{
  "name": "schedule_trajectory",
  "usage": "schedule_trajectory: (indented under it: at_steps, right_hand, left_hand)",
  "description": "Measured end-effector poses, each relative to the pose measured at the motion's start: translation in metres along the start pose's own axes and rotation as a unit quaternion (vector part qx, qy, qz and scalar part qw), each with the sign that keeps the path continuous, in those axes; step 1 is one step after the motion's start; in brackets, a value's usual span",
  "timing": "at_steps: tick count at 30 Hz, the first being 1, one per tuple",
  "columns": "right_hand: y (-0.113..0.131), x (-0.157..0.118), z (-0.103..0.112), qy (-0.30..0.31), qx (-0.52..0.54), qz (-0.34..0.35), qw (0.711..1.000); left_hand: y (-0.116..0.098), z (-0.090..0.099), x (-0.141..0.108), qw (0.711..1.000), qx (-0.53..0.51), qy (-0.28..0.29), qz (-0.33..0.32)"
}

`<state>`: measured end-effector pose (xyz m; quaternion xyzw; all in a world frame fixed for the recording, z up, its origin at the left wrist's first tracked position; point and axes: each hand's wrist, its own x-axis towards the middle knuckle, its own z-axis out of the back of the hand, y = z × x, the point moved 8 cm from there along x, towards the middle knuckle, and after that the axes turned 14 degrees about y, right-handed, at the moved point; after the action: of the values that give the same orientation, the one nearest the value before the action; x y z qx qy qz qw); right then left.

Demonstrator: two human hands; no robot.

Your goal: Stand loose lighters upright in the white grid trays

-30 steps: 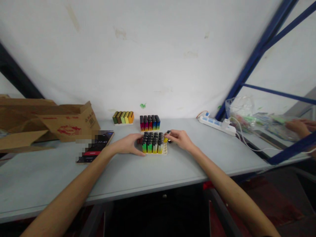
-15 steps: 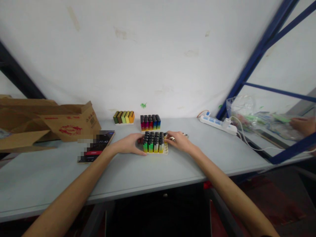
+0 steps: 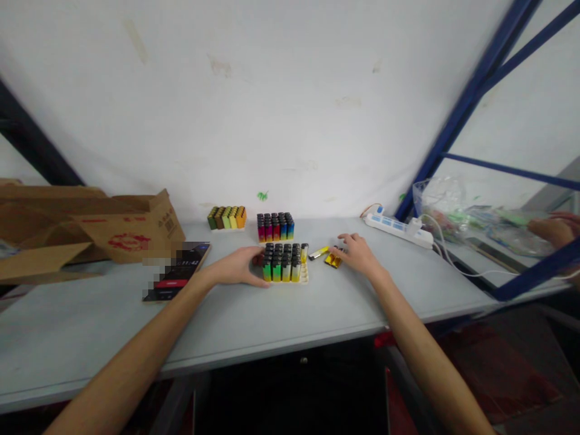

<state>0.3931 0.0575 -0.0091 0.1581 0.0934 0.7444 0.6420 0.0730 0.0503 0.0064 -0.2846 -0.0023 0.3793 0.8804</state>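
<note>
A pale tray of upright lighters (image 3: 284,266) with black tops and green-to-yellow bodies stands on the grey table (image 3: 272,314). My left hand (image 3: 238,267) rests against the tray's left side, fingers curled on it. My right hand (image 3: 357,254) lies to the tray's right with its fingertips on a few loose yellow lighters (image 3: 333,258). One more yellow lighter (image 3: 318,253) lies flat between that hand and the tray. I cannot tell whether the right hand grips any lighter.
Two more trays of lighters stand near the wall: one magenta-blue (image 3: 275,226), one green-orange (image 3: 227,217). A phone (image 3: 178,272) and cardboard boxes (image 3: 90,226) lie left. A white power strip (image 3: 397,228) and blue frame (image 3: 471,96) stand right, another person's hand (image 3: 550,228) beyond.
My right hand has left the tray's right edge and moved rightward onto the loose yellow lighters. A lighter now stands at the tray's right end. My left hand has stayed put.
</note>
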Motion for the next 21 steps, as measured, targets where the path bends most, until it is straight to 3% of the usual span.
schedule_trajectory:
  at_steps: [4, 8, 13, 21]
  right_hand:
    - [-0.013, -0.001, -0.009, 0.044, -0.004, -0.059, 0.997]
    - [-0.006, 0.002, -0.013, 0.069, 0.053, -0.044, 0.995]
    - [-0.007, 0.004, -0.002, 0.058, 0.083, -0.036, 0.994]
    - [-0.003, -0.006, -0.009, 0.157, 0.034, 0.003, 0.987]
  left_hand:
    - [-0.002, 0.000, 0.000, 1.000, -0.010, -0.003, -0.010]
    - [-0.003, -0.001, 0.000, 1.000, -0.015, 0.001, -0.012]
    - [-0.002, 0.001, -0.001, 1.000, -0.009, -0.011, -0.001]
    - [-0.008, 0.000, 0.000, 1.000, -0.023, -0.004, -0.019]
